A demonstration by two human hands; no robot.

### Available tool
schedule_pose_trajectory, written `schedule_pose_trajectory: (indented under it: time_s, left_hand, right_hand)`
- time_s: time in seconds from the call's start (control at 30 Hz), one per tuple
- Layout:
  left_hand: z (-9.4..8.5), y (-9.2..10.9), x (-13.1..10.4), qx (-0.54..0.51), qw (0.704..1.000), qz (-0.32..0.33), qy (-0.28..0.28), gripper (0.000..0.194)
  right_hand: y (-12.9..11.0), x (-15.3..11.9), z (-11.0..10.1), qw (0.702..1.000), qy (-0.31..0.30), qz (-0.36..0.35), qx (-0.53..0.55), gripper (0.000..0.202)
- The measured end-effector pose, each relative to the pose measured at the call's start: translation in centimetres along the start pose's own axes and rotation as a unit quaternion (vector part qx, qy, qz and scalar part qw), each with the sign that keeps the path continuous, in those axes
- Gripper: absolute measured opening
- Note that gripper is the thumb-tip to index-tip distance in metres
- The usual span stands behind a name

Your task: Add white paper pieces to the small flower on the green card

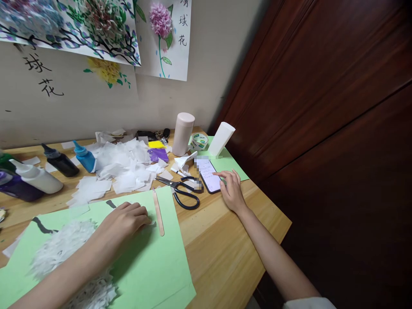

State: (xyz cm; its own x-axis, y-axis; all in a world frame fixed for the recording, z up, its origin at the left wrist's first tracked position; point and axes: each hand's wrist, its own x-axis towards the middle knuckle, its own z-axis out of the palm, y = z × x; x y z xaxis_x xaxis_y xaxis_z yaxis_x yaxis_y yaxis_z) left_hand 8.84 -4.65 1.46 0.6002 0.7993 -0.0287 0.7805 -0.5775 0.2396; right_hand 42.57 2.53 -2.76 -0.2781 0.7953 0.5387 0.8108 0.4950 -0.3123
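head view only, so i read everything off the green sheet (151, 262) lying on the wooden table (225, 240). my left hand (124, 221) rests on that sheet near its top edge, fingers curled and pressed down; whether a scrap of tissue sits under the fingertips i cannot tell. just beside it, to the right on the sheet, lies a wooden stick (158, 213). my right hand (232, 191) is off the sheet to the upper right, spread loose with nothing gripped, its forefinger touching the lit phone (210, 175). scissors (180, 191) lie shut between the sheet and the phone.

on the sheet's lower left a fluffy white tissue cluster (69, 253) is already built up, with dark painted stem strokes (43, 226) showing near it. beyond the sheet's top edge a heap of cut white squares (122, 167) waits unused, and the dye bottles (61, 162) stand capped to the far left. i judge the flower head partly formed, with no colour on it yet and much of the sheet bare.
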Motion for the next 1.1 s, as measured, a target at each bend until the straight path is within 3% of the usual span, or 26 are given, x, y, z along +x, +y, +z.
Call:
schedule_pose_trajectory:
  time_s: [0.23, 0.5, 0.9, 1.1]
  left_hand:
    - [0.4, -0.2, 0.1, 0.000, 1.000, 0.011, 0.010, 0.030]
    - [0.1, -0.1, 0.0, -0.011, 1.000, 0.013, 0.023, 0.029]
    - [0.2, -0.2, -0.1, -0.011, 0.999, 0.017, 0.029, 0.030]
    - [0.3, -0.3, 0.0, -0.008, 1.000, 0.016, 0.023, 0.029]
  right_hand:
    - [0.2, 0.1, -0.3, 0.998, 0.043, 0.040, -0.008, 0.027]
    - [0.1, 0.3, -0.2, 1.000, -0.010, 0.008, -0.015, 0.036]
    - [0.1, -0.1, -1.3, 0.992, 0.074, 0.091, 0.035, 0.028]
    - [0.0, -0.4, -1.3, 0.996, 0.046, 0.029, 0.067, 0.029]
